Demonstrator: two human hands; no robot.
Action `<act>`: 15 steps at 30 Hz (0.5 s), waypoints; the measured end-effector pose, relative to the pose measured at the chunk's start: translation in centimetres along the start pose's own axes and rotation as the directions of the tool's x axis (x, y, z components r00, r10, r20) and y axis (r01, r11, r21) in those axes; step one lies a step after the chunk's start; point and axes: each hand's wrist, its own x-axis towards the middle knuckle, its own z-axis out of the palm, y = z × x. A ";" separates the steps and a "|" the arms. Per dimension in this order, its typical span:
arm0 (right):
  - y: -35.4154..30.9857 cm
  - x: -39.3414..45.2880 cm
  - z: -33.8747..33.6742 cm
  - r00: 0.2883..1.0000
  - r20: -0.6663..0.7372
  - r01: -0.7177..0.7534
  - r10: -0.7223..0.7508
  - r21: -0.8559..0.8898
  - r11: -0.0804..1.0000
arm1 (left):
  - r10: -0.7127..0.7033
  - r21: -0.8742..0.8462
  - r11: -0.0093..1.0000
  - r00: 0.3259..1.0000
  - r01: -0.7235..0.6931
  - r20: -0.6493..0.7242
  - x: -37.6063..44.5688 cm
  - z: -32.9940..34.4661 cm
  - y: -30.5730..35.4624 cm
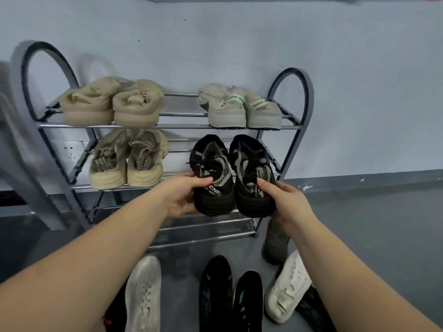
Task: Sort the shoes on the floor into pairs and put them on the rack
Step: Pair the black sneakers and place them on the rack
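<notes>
black knit mesh sneakers [231, 176], light and soft, seem easiest gripped at their heels; left hand [183, 195] and right hand [284, 200] each hold one there.

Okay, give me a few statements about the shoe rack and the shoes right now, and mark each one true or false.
1. Each hand holds one black shoe at the heel. True: the left hand grips the left black shoe and the right hand grips the right black shoe.
2. The top shelf carries two pairs. True: a beige pair and a grey pair with green stripes.
3. The middle shelf is bare on its left side. False: a tan pair stands there.
4. No shoes remain on the floor. False: several do, among them a white shoe and a light grey shoe.
5. The bottom shelf holds a pair. False: no shoes show on it.
</notes>
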 end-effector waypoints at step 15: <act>1.4 9.4 1.6 0.986 -0.167 -0.007 0.022 0.086 0.996 | 0.066 -0.065 0.995 0.996 -0.070 -0.059 8.5 0.0 1.6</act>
